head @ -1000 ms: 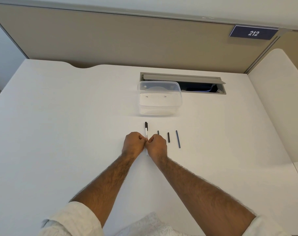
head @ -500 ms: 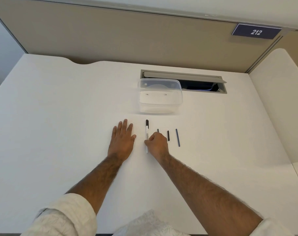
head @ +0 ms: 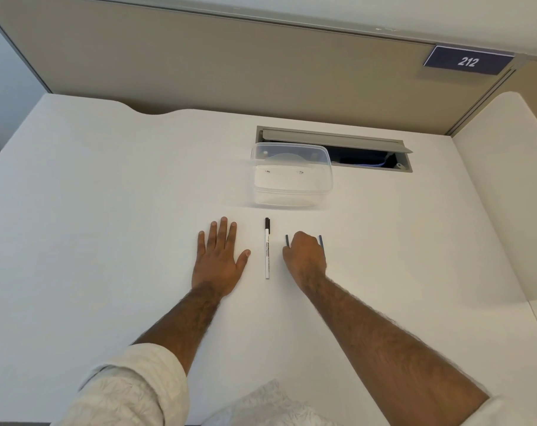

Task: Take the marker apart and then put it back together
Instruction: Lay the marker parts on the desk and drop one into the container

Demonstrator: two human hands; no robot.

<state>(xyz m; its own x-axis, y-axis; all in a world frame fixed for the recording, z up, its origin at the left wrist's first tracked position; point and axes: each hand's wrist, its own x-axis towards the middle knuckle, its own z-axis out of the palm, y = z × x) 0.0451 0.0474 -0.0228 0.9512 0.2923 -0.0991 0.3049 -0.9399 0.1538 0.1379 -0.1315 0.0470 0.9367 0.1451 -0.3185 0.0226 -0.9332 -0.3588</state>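
On the white desk, the slim white marker with black cap lies free between both hands. The left hand rests flat, fingers spread, grasping nothing. The right hand curls knuckles-up over small dark parts; its grip cannot be told. A clear plastic tub stands beyond.

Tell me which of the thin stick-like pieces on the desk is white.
The marker body, lying between the left hand and right hand: white barrel with a black end. The short pieces showing beside the right hand are dark.
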